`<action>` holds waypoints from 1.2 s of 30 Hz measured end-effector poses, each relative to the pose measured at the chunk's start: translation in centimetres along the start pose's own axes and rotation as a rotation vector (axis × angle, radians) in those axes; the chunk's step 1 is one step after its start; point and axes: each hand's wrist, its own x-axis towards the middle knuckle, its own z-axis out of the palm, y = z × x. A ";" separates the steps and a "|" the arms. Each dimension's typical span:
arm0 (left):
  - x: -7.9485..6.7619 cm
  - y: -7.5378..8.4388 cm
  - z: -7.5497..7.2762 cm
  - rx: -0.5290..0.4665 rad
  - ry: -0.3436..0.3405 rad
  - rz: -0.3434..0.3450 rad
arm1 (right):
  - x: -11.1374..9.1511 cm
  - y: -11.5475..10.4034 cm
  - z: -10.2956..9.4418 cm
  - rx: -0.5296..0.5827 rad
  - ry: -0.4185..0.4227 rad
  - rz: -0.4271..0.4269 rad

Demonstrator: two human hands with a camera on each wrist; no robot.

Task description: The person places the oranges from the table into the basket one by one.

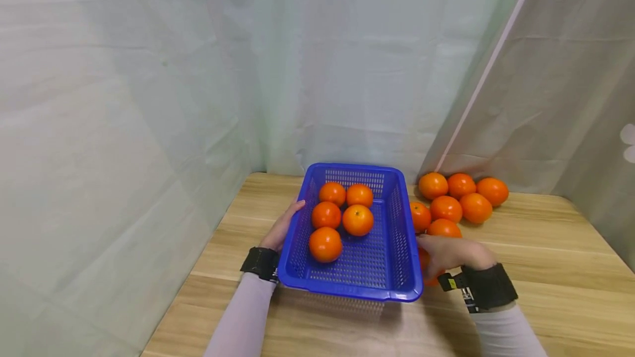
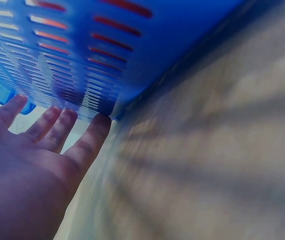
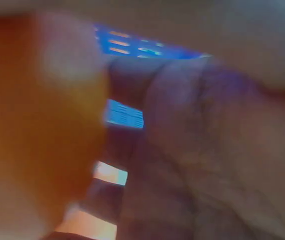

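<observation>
A blue plastic basket with slotted walls stands before me, several oranges gathered in its left and far part. My left hand lies along the basket's left side. In the left wrist view its fingers are extended toward the slotted wall, with nothing in the palm. Just outside the right wall, my right hand grips an orange, mostly covered by the hand in the head view. The right wrist view shows that orange large and blurred, with fingers wrapped around it.
Several more oranges are grouped on the wooden table right of the basket, reaching back to the curtain. One orange lies right beyond my right hand. Pale curtains hang behind the table and along its left side.
</observation>
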 end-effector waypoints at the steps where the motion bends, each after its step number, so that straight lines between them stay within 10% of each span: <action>1: 0.0 0.0 0.0 0.000 -0.002 0.001 | 0.1 0.1 0.1 0.020 -0.011 0.004; 25: -0.1 0.2 -0.1 0.007 0.014 -0.040 | 0.2 1.1 -0.2 0.037 -0.044 -0.100; 36: -0.1 0.1 -0.1 -0.017 0.015 -0.036 | -2.8 1.0 -2.1 -0.043 0.102 -0.100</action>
